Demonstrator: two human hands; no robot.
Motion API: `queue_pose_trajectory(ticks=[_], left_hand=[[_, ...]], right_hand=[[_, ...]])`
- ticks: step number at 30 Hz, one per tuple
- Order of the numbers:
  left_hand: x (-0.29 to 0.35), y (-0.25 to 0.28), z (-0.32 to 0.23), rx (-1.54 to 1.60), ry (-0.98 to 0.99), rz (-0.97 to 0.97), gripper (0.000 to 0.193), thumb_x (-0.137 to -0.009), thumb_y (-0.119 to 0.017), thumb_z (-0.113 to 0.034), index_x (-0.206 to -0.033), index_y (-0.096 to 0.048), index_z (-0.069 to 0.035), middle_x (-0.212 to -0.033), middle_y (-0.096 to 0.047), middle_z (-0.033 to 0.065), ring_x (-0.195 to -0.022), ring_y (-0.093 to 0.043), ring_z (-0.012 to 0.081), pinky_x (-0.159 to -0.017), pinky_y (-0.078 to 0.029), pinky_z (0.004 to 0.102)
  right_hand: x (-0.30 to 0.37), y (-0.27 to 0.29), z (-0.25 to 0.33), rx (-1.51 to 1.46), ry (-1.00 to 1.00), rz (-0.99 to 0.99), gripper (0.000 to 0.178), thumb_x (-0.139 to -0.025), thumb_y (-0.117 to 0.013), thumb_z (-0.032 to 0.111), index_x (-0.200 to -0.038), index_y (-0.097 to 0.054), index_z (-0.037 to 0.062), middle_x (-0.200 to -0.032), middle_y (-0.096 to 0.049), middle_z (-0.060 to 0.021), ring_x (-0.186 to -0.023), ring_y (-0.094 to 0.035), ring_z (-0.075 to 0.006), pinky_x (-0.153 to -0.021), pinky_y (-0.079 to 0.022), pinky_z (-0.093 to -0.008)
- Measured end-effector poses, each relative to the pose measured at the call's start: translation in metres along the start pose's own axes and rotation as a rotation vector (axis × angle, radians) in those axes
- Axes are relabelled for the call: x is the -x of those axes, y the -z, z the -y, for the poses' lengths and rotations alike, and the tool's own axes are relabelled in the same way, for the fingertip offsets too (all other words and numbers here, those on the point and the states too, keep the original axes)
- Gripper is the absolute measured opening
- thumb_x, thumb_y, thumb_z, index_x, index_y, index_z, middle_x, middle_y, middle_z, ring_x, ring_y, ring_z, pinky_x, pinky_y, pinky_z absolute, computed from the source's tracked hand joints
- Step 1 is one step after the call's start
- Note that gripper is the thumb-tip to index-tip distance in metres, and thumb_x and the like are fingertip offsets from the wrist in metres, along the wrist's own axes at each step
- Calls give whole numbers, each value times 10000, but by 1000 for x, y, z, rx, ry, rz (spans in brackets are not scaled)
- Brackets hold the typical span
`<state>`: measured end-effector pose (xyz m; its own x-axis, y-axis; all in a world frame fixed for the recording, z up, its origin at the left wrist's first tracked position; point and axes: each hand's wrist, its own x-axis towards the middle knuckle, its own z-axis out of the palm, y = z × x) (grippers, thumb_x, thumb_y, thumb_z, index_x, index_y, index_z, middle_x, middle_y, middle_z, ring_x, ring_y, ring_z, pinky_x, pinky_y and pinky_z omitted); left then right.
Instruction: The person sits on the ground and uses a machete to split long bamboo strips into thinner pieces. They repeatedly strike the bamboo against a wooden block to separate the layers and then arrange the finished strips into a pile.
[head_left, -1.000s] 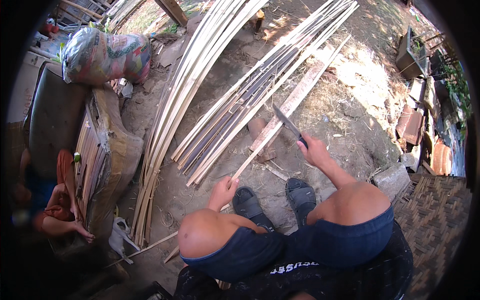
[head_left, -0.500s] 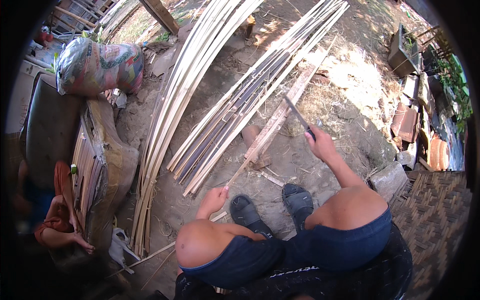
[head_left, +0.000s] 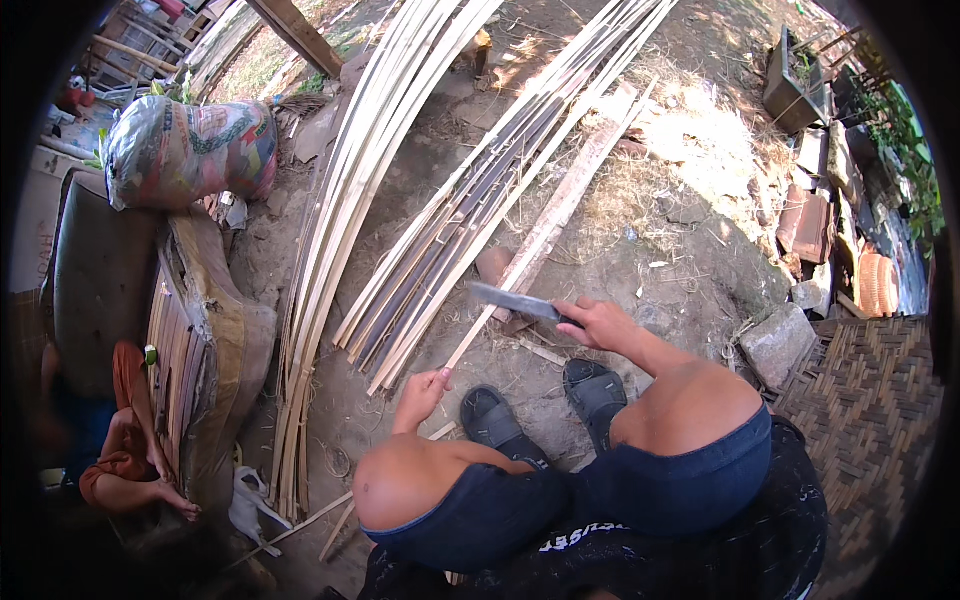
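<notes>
Between the fingers of my left hand [head_left: 424, 397] is the near end of a long, thin pale bamboo strip [head_left: 468, 340]. The strip runs up and away to the right along a rough wooden plank [head_left: 572, 210], whose near end lies by a brown block [head_left: 494, 264]. My right hand [head_left: 600, 326] is wrapped round the dark handle of a large knife [head_left: 512, 301]. Its grey blade points left and crosses the strip near the plank's near end; whether it touches is unclear. My sandalled feet stand just below the hands.
Two bundles of long bamboo strips, one pale [head_left: 345, 215] and one partly dark [head_left: 465, 225], lie left of the plank. Beyond are a stuffed sack [head_left: 195, 150], a seated person [head_left: 130, 440] and a white cat [head_left: 250, 505]. Rightward are a stone [head_left: 778, 338] and a woven mat [head_left: 865, 420].
My right hand has drawn the knife toward me and leftward, from above the plank's middle to its near end. The blade has turned to point left. My left hand still holds the strip.
</notes>
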<state>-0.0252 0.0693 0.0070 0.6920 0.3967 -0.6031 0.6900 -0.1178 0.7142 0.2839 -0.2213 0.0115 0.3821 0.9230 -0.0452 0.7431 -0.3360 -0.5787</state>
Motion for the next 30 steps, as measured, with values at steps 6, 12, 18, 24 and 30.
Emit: queue_pose_trajectory(ticks=[6,12,18,24,30], left_hand=[[7,-5,-4,195,198,-67,578,-1011,-542,-480,-698,-666,-10,-543,-505,0,-532,-462,69,-488,-351,283],[20,9,53,26,149,66,554,-1026,-536,-434,-693,-652,-7,-515,-512,15,-486,-478,79,-469,-355,255],[-10,-42,-28,-298,-198,-172,379,-986,-546,-403,-931,-651,-42,-723,-656,220,-658,-645,389,-636,-514,445],[-11,-32,-72,-747,-137,-160,395,-1033,-433,-393,-986,-640,-60,-863,-668,269,-832,-644,483,-740,-470,608],[-35,-27,-60,-307,-159,-32,498,-1044,-433,-395,-864,-672,3,-743,-656,203,-735,-648,358,-710,-490,447]], right_hand=[[-3,23,-50,-74,-391,-261,400,-977,-575,392,-1257,-612,108,-952,-688,-237,-809,-673,-445,-726,-545,-507],[-5,45,-74,39,-462,-312,335,-982,-579,355,-1177,-619,86,-894,-684,-245,-783,-670,-446,-696,-536,-528],[0,3,-3,-92,-254,-163,369,-974,-588,373,-1218,-608,97,-908,-682,-249,-810,-668,-459,-716,-542,-531],[12,9,-51,2,-358,-370,388,-988,-561,387,-1278,-574,129,-954,-661,-248,-800,-664,-463,-707,-535,-543],[-7,60,-70,3,-551,-458,348,-983,-579,331,-1223,-595,80,-838,-675,-251,-773,-668,-455,-709,-525,-541]])
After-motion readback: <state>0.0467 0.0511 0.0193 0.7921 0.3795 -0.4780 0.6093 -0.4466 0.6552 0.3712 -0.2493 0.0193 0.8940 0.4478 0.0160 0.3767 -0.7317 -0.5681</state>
